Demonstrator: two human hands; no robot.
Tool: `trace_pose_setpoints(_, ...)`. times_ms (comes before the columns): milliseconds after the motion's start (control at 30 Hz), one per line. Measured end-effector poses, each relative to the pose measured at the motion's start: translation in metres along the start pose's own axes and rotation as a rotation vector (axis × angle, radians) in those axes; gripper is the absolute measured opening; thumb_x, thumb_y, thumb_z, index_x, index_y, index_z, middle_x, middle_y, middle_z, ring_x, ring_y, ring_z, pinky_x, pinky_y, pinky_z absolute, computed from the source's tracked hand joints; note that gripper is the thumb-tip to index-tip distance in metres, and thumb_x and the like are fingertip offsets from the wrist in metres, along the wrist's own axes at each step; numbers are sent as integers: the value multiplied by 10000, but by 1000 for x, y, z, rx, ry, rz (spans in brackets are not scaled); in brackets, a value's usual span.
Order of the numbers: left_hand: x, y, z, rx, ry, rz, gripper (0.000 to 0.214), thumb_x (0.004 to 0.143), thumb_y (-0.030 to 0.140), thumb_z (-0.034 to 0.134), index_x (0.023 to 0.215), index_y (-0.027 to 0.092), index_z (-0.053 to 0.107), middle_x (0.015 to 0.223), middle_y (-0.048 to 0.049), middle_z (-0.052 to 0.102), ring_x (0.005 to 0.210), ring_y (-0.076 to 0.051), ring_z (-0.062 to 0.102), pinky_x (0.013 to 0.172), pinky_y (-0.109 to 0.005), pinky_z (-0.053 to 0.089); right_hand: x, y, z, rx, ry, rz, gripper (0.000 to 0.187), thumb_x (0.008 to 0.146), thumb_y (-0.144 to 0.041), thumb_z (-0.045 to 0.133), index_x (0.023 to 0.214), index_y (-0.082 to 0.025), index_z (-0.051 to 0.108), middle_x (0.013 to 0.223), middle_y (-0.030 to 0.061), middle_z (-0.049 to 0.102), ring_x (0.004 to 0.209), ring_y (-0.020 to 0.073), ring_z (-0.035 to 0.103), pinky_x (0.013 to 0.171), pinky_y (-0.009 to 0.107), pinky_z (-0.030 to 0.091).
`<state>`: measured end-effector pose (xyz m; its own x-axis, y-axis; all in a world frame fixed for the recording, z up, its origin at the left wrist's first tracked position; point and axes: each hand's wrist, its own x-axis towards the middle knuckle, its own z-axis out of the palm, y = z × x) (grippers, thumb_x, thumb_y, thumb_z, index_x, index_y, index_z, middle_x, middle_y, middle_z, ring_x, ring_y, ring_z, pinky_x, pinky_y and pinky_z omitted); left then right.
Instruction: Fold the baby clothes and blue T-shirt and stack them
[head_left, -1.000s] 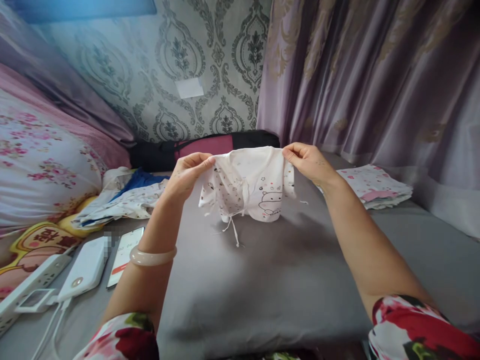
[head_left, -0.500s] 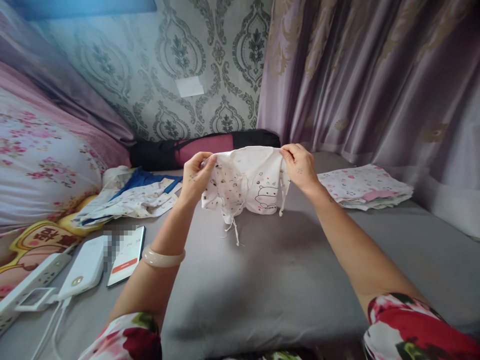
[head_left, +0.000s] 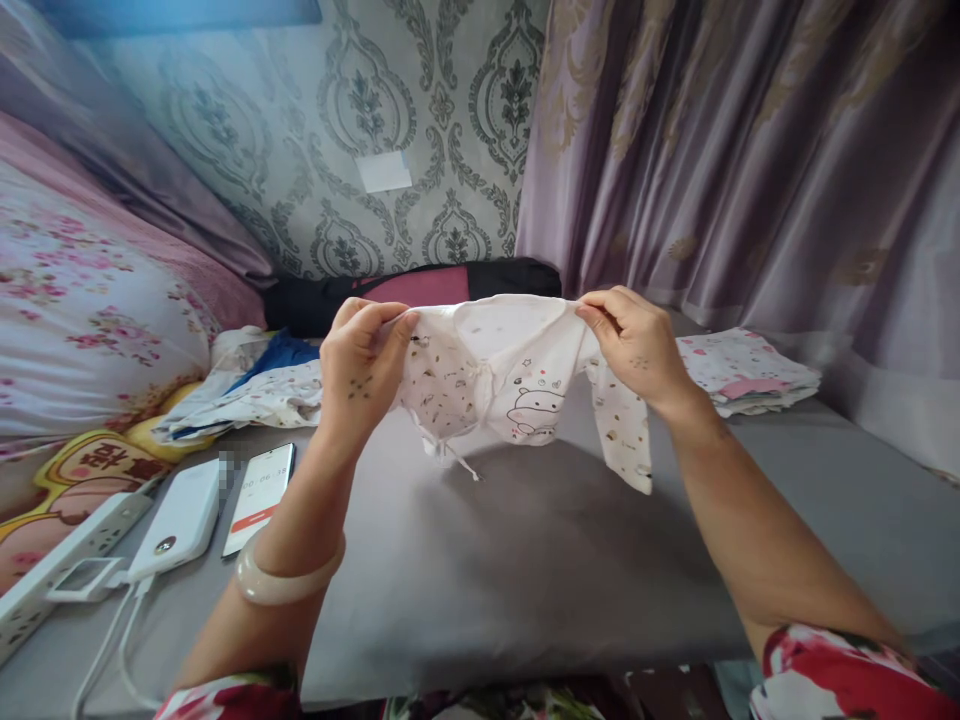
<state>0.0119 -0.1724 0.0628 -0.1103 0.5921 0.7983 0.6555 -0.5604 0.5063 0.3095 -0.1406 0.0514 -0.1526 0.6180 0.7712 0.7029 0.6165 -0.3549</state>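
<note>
Shirt (head_left: 529,365) hangs spread over the grey sheet (head_left: 510,600), the left hand (head_left: 360,365) pinching one shoulder between thumb and fingers, the right hand (head_left: 634,340) pinching the other. The step in hand looks like holding it out straight; the next move probably calls for even tension on both sides. Cloths (head_left: 739,370) lie stacked to the right, phone (head_left: 259,495) and power bank (head_left: 180,520) to the left; patterned wall (head_left: 375,100) and purple curtain (head_left: 675,150) stand behind.

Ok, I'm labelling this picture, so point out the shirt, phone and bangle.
Shirt (head_left: 511,372): head view, on its front.
Phone (head_left: 259,492): head view, on its screen.
Bangle (head_left: 285,589): head view, on its near curve.
</note>
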Motion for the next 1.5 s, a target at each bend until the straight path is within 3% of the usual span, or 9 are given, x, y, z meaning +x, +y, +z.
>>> trace_pose_setpoints(167,-5,16,-23,7,-42,-13,117,839,347,669,870,250,727,811,-7,608,801,-169,553,761,-306,478,-2,-23,-29,119,-101,85,275,920,-519,554,961,-293,707,899,34,699,827,223,618,770,391,478)
trace_pose_setpoints(300,-7,8,-22,43,-123,-51,142,829,365,662,868,250,736,795,-6,617,737,-165,553,695,-302,465,0,-19,-28,162,-176,140,263,900,-502,591,944,-279,724,874,19,709,775,201,619,718,365,469)
trace_pose_setpoints(467,-13,-37,13,114,-256,-121,200,831,384,611,832,220,726,784,-26,641,727,-178,558,717,-319,453,-3,16,11,62,-292,135,235,922,-401,553,918,-233,718,869,34,720,792,200,630,763,355,468)
trace_pose_setpoints(600,-22,-75,48,153,-379,-190,187,824,357,592,838,217,715,846,-52,673,839,-211,587,811,-342,450,-15,45,48,-49,-384,138,220,944,-300,503,948,-210,704,956,62,714,891,211,630,814,333,453)
trace_pose_setpoints(733,-30,-100,77,211,-464,-221,182,823,357,606,886,237,728,912,-69,687,921,-244,587,889,-374,423,-26,63,78,-181,-463,193,246,967,-292,463,1008,-217,694,1015,87,697,950,224,614,815,311,435)
trace_pose_setpoints(1033,-39,-134,118,356,-540,-305,294,866,441,576,1009,254,751,995,-107,669,1022,-311,542,861,-410,363,-36,88,114,-285,-581,292,275,986,-322,417,1070,-242,666,1134,90,674,1000,236,611,772,310,415)
trace_pose_setpoints(1500,-42,-170,153,511,-608,-343,294,894,416,545,1044,263,747,1070,-102,670,1070,-300,538,897,-394,369,-33,110,158,-337,-708,436,297,996,-327,384,1094,-241,651,1175,76,653,1041,228,602,793,312,404)
